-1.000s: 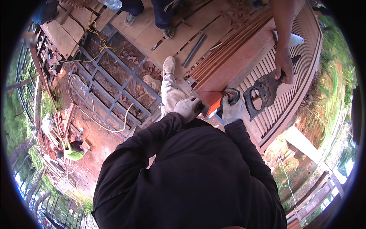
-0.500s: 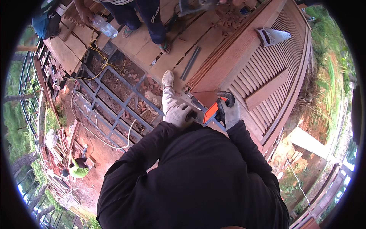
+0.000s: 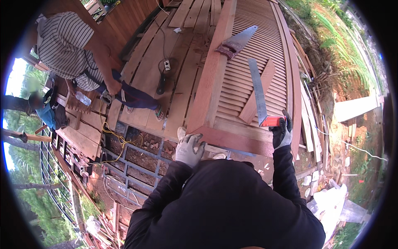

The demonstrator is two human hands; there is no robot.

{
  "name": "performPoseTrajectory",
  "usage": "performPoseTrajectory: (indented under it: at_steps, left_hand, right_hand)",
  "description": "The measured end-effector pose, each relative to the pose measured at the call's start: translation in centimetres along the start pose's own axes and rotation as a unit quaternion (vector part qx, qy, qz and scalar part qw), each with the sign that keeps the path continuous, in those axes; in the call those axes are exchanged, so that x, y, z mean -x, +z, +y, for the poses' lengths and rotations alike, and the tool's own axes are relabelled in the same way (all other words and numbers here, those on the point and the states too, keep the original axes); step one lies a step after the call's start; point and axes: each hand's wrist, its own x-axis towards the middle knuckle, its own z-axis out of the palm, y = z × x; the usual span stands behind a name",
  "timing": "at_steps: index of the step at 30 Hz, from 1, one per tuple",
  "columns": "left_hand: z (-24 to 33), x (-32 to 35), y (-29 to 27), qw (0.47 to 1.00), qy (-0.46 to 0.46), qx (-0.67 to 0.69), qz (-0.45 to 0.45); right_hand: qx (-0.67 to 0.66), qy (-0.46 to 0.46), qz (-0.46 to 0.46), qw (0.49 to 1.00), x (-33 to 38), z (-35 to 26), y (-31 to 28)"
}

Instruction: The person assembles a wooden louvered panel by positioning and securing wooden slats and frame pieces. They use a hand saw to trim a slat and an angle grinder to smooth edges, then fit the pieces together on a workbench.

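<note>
In front of me lies a wooden louvered panel point(image 3: 226, 142) with reddish frame boards and many slats. My right hand point(image 3: 283, 132), in a grey and black glove, is closed round the red handle of a try square point(image 3: 258, 93). The square's metal blade points away from me across the slats and overlaps a loose board point(image 3: 259, 92) lying aslant on them. My left hand point(image 3: 189, 151), also gloved, is at the panel's near left corner with its fingers apart and nothing visible in it. Farther up, a handsaw point(image 3: 238, 42) rests across the frame board and slats.
Left of the panel, a person in a striped shirt point(image 3: 68, 45) stands on a plank floor point(image 3: 143, 97), a bottle point(image 3: 83, 98) near their hand. A power strip point(image 3: 167, 65), a yellow cord point(image 3: 108, 126) and a metal grid point(image 3: 137, 168) over rubble are also there. White sheeting point(image 3: 329, 203) lies at right.
My right hand has swung rightward and outward with the try square, whose blade now lies over the slats. My left hand has moved to the panel's corner. The view has shifted too.
</note>
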Motion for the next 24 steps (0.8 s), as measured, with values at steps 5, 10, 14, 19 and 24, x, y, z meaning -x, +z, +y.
performPoseTrajectory:
  at_steps: [5,10,14,19,24]
  left_hand:
    - [1.7,-2.8,6.0,0.970,0.188,-0.094,-0.123]
    - [2.4,-3.2,8.0,0.942,0.281,-0.089,-0.158]
    - [1.6,-1.3,5.2,0.962,0.081,0.009,-0.261]
    - [-3.7,2.0,5.0,0.922,-0.155,0.099,-0.339]
    - [-9.4,4.6,8.3,0.607,-0.394,0.674,-0.145]
  right_hand:
    - [-0.013,0.006,0.153,0.988,-1.9,5.7,-5.9]
    - [0.099,0.019,0.246,0.964,-2.2,8.3,-10.7]
    - [0.468,-0.152,0.125,0.862,3.6,2.4,-3.9]
    - [0.659,-0.159,-0.276,0.682,8.5,2.1,-2.8]
    - [0.698,-0.141,-0.299,0.635,7.8,2.7,-1.8]
